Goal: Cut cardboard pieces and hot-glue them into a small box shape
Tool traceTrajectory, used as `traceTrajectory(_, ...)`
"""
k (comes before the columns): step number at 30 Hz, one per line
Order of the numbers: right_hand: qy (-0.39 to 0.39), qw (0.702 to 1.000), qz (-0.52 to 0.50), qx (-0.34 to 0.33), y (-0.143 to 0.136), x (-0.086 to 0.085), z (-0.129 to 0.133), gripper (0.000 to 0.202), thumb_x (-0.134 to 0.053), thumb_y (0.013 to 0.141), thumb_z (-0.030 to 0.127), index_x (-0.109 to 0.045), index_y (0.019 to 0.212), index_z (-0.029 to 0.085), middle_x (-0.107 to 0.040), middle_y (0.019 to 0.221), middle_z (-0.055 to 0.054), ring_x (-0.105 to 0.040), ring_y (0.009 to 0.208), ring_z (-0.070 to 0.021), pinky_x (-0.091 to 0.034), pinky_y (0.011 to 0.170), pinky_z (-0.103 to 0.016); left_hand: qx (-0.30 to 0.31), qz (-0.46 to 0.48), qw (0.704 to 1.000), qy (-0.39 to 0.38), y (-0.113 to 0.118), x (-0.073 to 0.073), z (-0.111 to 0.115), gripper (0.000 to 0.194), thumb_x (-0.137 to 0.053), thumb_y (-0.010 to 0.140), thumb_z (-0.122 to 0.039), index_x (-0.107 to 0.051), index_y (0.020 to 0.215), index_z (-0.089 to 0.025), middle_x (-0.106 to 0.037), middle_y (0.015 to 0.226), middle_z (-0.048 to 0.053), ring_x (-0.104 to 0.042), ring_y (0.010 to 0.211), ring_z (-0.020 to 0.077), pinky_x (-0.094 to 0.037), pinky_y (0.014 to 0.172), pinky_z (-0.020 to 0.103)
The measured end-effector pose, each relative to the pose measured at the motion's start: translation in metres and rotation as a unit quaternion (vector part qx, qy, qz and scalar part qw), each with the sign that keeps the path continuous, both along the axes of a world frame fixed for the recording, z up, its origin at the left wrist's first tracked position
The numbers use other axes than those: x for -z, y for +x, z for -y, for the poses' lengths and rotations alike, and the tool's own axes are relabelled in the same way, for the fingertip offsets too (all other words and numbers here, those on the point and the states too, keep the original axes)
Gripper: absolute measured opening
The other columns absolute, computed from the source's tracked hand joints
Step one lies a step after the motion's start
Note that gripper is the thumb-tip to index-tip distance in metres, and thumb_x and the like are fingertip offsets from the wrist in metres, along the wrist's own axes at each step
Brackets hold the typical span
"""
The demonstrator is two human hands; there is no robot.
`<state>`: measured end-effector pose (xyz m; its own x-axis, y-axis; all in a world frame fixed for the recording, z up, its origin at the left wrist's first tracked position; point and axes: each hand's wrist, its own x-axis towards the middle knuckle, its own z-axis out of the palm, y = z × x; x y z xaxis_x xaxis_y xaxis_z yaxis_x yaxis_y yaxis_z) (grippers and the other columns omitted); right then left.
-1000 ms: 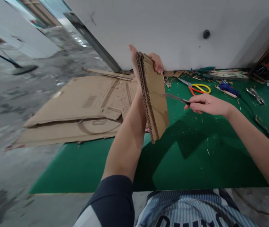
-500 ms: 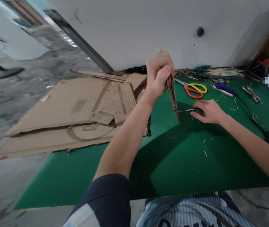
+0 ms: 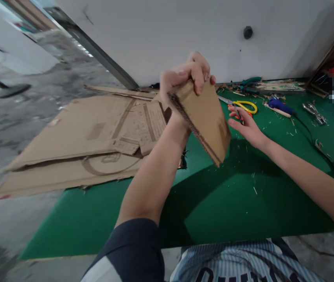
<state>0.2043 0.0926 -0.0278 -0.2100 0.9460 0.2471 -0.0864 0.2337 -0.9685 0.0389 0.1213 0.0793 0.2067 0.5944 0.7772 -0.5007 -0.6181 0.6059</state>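
My left hand (image 3: pixel 189 74) grips the top of a cardboard piece (image 3: pixel 206 117), raised above the green table. Its broad brown face shows, with the layered corrugated edge along its left side. To the right, my right hand (image 3: pixel 245 123) is closed on a small dark-handled blade (image 3: pixel 238 115), seen only in part. The blade stands apart from the cardboard's right edge. Just behind my right hand lie scissors (image 3: pixel 247 103) with yellow and red handles, partly covered by my fingers.
Flattened cardboard sheets (image 3: pixel 76 133) lie on the left of the green table (image 3: pixel 96 223). Along the white wall are thin sticks (image 3: pixel 281 85) and scraps. A blue corded tool (image 3: pixel 281 105) and a metal tool (image 3: pixel 314 113) rest at the right.
My left hand has turned the cardboard from edge-on so that its flat face shows. My right hand has moved up and slightly left, and the blade has come away from the cardboard.
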Motion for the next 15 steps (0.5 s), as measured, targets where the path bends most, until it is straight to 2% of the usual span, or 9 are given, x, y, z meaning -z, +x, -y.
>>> traceTrajectory(2,-0.018,0.997,-0.001,-0.07,0.002,-0.005,-0.003,0.054,-0.076,0.071,0.059,-0.059,0.109,0.025,-0.057,0.097,-0.002,-0.05,0.076,-0.013,-0.04,0.058,-0.025,0.088,-0.007,0.996,-0.008,-0.004,-0.005,-0.005,0.05,-0.022,0.085,-0.037,-0.042,0.043,-0.018,-0.03,0.067,0.005,-0.044,0.068,0.0167,-0.047,0.072,0.033)
traceTrajectory(3,-0.035,0.994,0.003,-0.106,0.002,-0.006,-0.002,0.052,-0.074,0.073,0.061,-0.061,0.106,0.024,-0.056,0.089,-0.001,-0.048,0.07,-0.0119,-0.037,0.054,-0.024,0.107,-0.006,0.994,-0.021,-0.006,-0.007,-0.008,0.058,-0.012,0.087,-0.036,-0.042,0.041,-0.018,-0.029,0.066,0.005,-0.044,0.066,0.0165,-0.048,0.07,0.034)
traceTrajectory(5,-0.064,0.985,0.012,-0.158,0.002,-0.007,0.002,0.049,-0.07,0.076,0.064,-0.062,0.098,0.022,-0.049,0.074,0.002,-0.041,0.06,-0.0097,-0.029,0.048,-0.024,0.095,0.026,0.993,-0.06,-0.01,-0.008,-0.012,0.076,0.011,0.091,-0.028,-0.041,0.037,-0.018,-0.027,0.062,0.005,-0.043,0.062,0.0168,-0.05,0.065,0.035)
traceTrajectory(7,-0.079,0.982,0.014,-0.171,-0.001,-0.005,0.008,0.048,-0.068,0.077,0.066,-0.061,0.093,0.021,-0.044,0.069,0.004,-0.036,0.056,-0.0084,-0.026,0.047,-0.024,0.068,0.056,0.992,-0.093,-0.011,-0.005,-0.014,0.082,0.019,0.091,-0.026,-0.042,0.036,-0.018,-0.029,0.061,0.005,-0.042,0.06,0.0167,-0.049,0.061,0.034)
traceTrajectory(9,-0.082,0.986,0.006,-0.148,-0.006,-0.001,0.012,0.048,-0.068,0.077,0.066,-0.059,0.088,0.02,-0.043,0.069,0.004,-0.036,0.057,-0.0081,-0.025,0.049,-0.024,0.043,0.062,0.992,-0.101,-0.01,-0.001,-0.011,0.075,0.003,0.094,-0.028,-0.047,0.04,-0.018,-0.032,0.063,0.005,-0.043,0.062,0.0167,-0.05,0.063,0.033)
traceTrajectory(12,-0.105,0.989,-0.007,-0.104,-0.011,0.004,0.014,0.05,-0.068,0.076,0.068,-0.056,0.084,0.02,-0.045,0.071,0.004,-0.038,0.06,-0.0085,-0.026,0.05,-0.024,-0.012,0.035,0.996,-0.075,-0.006,0.002,-0.006,0.049,-0.028,0.087,-0.028,-0.052,0.045,-0.021,-0.033,0.064,0.005,-0.043,0.068,0.0175,-0.049,0.073,0.032)
traceTrajectory(15,-0.167,0.982,-0.017,-0.088,-0.012,0.003,0.015,0.049,-0.071,0.073,0.067,-0.057,0.088,0.022,-0.042,0.069,0.005,-0.036,0.057,-0.0085,-0.023,0.046,-0.023,-0.025,0.029,0.997,-0.066,-0.006,-0.002,-0.006,0.039,-0.037,0.079,-0.03,-0.044,0.042,-0.021,-0.031,0.061,0.005,-0.042,0.068,0.0163,-0.05,0.078,0.031)
